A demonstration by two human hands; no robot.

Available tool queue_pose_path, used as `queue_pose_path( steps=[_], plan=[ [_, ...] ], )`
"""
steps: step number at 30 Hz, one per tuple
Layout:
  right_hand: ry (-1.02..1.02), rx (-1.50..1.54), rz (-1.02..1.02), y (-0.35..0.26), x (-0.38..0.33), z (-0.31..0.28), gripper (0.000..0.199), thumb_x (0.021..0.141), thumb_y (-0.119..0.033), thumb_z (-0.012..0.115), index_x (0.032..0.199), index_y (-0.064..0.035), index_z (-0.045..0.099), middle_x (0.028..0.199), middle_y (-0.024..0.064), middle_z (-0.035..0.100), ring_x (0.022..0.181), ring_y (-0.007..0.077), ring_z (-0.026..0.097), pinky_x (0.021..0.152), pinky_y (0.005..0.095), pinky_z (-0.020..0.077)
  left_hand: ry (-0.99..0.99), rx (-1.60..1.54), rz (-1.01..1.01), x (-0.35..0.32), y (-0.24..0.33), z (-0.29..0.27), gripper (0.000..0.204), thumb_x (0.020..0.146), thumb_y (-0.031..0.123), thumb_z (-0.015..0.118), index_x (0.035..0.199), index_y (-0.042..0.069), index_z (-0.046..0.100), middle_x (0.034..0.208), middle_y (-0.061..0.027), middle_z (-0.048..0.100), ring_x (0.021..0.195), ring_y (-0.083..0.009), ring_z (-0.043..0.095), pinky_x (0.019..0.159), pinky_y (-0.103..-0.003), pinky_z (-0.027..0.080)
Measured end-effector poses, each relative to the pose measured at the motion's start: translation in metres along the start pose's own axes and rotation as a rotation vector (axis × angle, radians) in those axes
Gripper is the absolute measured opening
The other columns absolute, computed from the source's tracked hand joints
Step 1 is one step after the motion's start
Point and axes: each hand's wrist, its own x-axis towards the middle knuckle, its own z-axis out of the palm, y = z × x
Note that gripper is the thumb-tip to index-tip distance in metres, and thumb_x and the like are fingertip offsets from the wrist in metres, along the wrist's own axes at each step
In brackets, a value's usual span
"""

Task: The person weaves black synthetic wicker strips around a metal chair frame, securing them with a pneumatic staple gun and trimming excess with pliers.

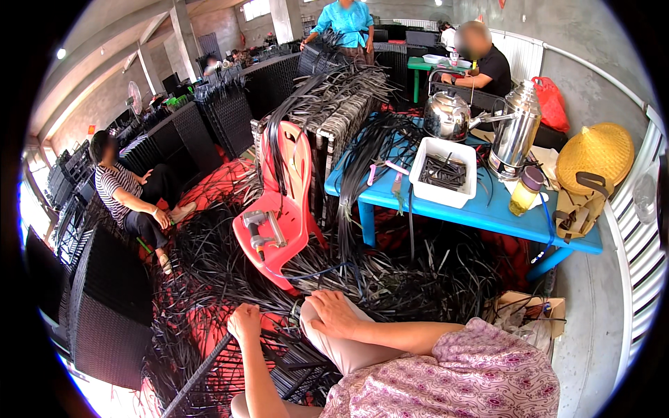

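Observation:
My left hand (245,322) is closed in a fist at the upper end of a dark bar, part of a black frame (198,373) that slants down to the lower left. Thin black strands cross the frame beside my legs. My right hand (331,313) lies flat on my knee, its fingers stretched out and nothing in it. Beyond my hands, a pink plastic chair (291,171) carries a nail gun (263,231) on its seat. Loose black plastic strips (390,279) lie heaped on the red floor covering around it.
On the right, a blue table (446,209) bears a kettle (446,115), a steel flask (514,132), a jar (526,191) and a white tub (418,182). Stacked black woven panels (111,306) stand at left, near a seated person (118,184). Other people are farther back.

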Motion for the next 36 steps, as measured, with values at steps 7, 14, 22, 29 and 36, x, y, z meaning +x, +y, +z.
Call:
queue_pose_path(
  steps=[7, 14, 22, 29, 36],
  plan=[
    [-0.038, 0.021, 0.003, -0.003, 0.002, -0.002, 0.062, 0.084, -0.035, 0.065, 0.132, -0.0002, 0.048, 0.129, 0.0171, 0.051, 0.125, 0.032, 0.045, 0.101, 0.0454, 0.0332, -0.004, 0.018, -0.001, -0.001, -0.007, 0.0, 0.027, 0.082, 0.036, 0.071, 0.082, 0.009, 0.075, 0.073, -0.0145, 0.07, 0.073, -0.0361, 0.068, 0.066, -0.047, 0.05],
    [-0.009, 0.033, 0.025, -0.003, 0.005, -0.005, 0.062, 0.078, -0.029, 0.071, 0.131, -0.003, 0.05, 0.13, 0.0179, 0.053, 0.124, 0.0341, 0.048, 0.1, 0.0484, 0.035, -0.036, 0.071, -0.025, 0.002, 0.004, 0.0, 0.027, 0.082, 0.04, 0.069, 0.087, 0.015, 0.076, 0.081, -0.0136, 0.072, 0.081, -0.0338, 0.07, 0.074, -0.046, 0.053],
    [-0.051, 0.046, -0.014, -0.011, 0.009, -0.007, 0.062, 0.082, -0.033, 0.069, 0.131, 0.0006, 0.05, 0.131, 0.0198, 0.053, 0.124, 0.0353, 0.048, 0.103, 0.0478, 0.0341, 0.006, -0.029, -0.02, -0.004, -0.009, 0.001, 0.024, 0.084, 0.035, 0.067, 0.077, 0.013, 0.073, 0.07, -0.0107, 0.07, 0.074, -0.0315, 0.068, 0.082, -0.044, 0.046],
    [-0.039, 0.038, -0.015, -0.011, 0.009, -0.01, 0.062, 0.082, -0.032, 0.068, 0.131, 0.0013, 0.05, 0.13, 0.0206, 0.054, 0.123, 0.0359, 0.049, 0.104, 0.0476, 0.0337, 0.002, -0.035, -0.012, -0.004, -0.003, -0.001, 0.024, 0.084, 0.035, 0.068, 0.076, 0.012, 0.071, 0.07, -0.0101, 0.069, 0.073, -0.0312, 0.068, 0.081, -0.043, 0.045],
    [-0.056, 0.025, -0.045, -0.009, 0.006, 0.007, 0.064, 0.082, -0.035, 0.068, 0.132, -0.0004, 0.05, 0.131, 0.0195, 0.053, 0.124, 0.0362, 0.048, 0.104, 0.0493, 0.0337, -0.006, 0.072, -0.055, -0.01, -0.011, -0.004, 0.026, 0.086, 0.037, 0.065, 0.078, 0.013, 0.073, 0.07, -0.014, 0.069, 0.071, -0.033, 0.069, 0.076, -0.045, 0.049]
  ],
)
